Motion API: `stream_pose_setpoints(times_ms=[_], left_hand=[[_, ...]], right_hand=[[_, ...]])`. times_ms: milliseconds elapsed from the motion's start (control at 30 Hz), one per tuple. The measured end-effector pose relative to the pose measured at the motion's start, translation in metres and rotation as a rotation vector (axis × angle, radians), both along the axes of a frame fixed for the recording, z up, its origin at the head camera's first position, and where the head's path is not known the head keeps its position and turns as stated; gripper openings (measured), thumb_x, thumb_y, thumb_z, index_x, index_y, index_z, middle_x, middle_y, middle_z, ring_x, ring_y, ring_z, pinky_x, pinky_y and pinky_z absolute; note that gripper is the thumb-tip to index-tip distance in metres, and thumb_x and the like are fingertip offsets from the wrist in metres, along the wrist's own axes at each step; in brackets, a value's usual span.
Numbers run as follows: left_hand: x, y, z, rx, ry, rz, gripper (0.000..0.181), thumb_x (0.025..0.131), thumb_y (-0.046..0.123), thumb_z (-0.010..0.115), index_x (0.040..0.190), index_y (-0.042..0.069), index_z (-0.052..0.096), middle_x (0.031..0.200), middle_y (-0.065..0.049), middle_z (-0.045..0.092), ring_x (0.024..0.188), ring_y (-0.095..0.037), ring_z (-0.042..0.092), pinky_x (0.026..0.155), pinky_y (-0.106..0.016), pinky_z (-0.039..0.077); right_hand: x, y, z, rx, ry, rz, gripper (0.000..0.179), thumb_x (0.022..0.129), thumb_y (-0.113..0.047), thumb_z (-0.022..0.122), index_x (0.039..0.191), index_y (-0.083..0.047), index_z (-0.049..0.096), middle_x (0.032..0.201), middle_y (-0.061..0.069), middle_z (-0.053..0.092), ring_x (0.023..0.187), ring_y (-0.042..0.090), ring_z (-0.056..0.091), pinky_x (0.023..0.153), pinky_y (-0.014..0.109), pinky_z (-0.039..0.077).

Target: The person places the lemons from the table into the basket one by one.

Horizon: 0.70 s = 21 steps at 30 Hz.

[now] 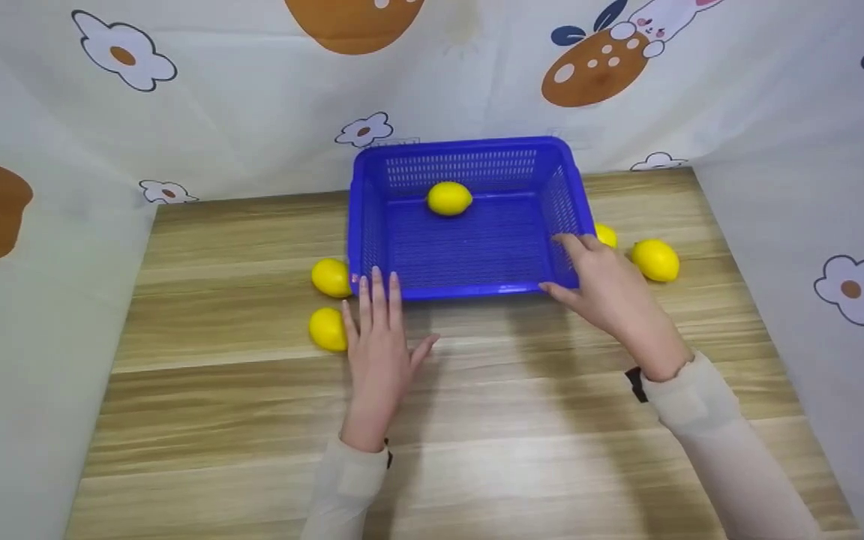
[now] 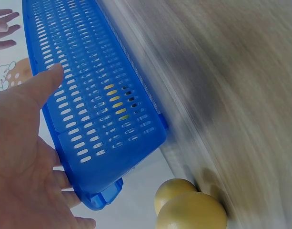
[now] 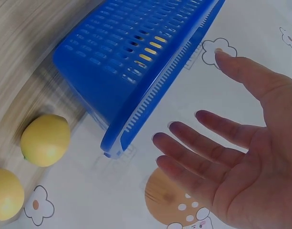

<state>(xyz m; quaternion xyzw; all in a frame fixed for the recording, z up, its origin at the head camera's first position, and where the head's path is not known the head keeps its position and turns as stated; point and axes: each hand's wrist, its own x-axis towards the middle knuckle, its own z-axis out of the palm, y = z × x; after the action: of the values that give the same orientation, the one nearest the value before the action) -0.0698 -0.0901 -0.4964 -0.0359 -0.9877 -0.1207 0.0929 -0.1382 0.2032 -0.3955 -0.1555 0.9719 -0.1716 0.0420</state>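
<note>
Two hands at a blue basket (image 1: 469,292), which stood upright at the far middle of the wooden table (image 1: 214,420). Left hand (image 1: 379,345): fingers straight and slightly spread, thumb apart, tips over the near left corner; whether they touched the rim could not be told. Right hand (image 1: 612,285): thumb and fingers apart at the near right corner, gripping nothing. The inner lemon (image 1: 449,199) lay toward the far wall; the left pair of lemons (image 1: 328,277) and the right pair of lemons (image 1: 655,260) flanked the basket outside. Good handling probably called for even bearing on both corners, keeping the basket level lest the inner lemon roll.
</note>
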Motion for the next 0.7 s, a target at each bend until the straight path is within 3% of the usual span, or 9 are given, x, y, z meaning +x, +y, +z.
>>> stream_pose_setpoints(times_ms=[700], left_hand=[[0.0, 0.0, -0.004, 0.001, 0.015, -0.003, 0.107, 0.09, 0.057, 0.078, 0.166, 0.003, 0.027, 0.174, -0.022, 0.02, 0.16, -0.039, 0.022, 0.128, -0.065, 0.019]], right_hand=[[0.018, 0.011, -0.006, -0.042, 0.043, 0.0, 0.068, 0.095, -0.026, 0.081, 0.146, 0.009, 0.053, 0.136, 0.037, 0.06, 0.118, 0.052, 0.064, 0.101, 0.064, 0.054]])
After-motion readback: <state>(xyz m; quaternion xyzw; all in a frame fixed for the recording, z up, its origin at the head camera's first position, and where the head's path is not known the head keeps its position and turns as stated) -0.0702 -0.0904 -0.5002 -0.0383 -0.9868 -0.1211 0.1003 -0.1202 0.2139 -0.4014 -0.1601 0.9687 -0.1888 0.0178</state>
